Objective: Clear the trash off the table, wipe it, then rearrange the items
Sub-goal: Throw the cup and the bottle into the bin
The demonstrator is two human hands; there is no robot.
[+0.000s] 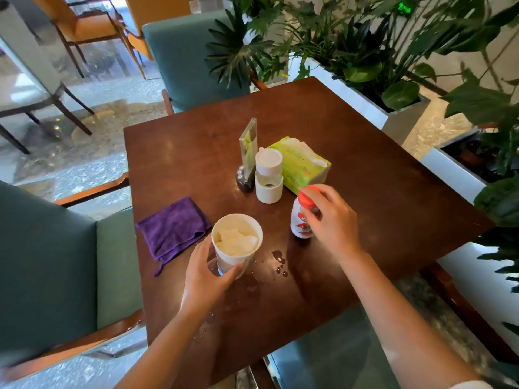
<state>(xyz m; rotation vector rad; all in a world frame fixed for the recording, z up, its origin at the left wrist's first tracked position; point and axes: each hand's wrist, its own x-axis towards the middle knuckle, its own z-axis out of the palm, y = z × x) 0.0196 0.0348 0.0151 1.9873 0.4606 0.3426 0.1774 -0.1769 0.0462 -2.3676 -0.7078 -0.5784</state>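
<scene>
a: head view. where do things stand around the cup (237, 245)?

b: the cup sits near the front of the bench (365, 175), stuffed with crumpled white paper. the left hand (209, 272) grips it low down, fingers curled round its base. the bottle (303, 217), red cap and white label, stands just right of the cup, and the right hand (328, 217) is on it, fingers bent over the cap and neck. it looks like a grasp, though i can't tell how firm.

a: so the trash isn't gone.

b: no, i'd judge clearing is only in hand. cup and bottle are both on the bench, neither lifted.

a: and wiping?

b: not done, by the look of it. there's a spill (279, 261) of drops between cup and bottle and more towards the near edge. the cloth (172, 227), purple and folded, lies just left of the cup, untouched.

a: the rest?

b: behind the cup, a jar (268, 175), a sign (248, 144) and a tissue pack (302, 164) huddle together, touching or nearly. rearranging them is still to come.
</scene>
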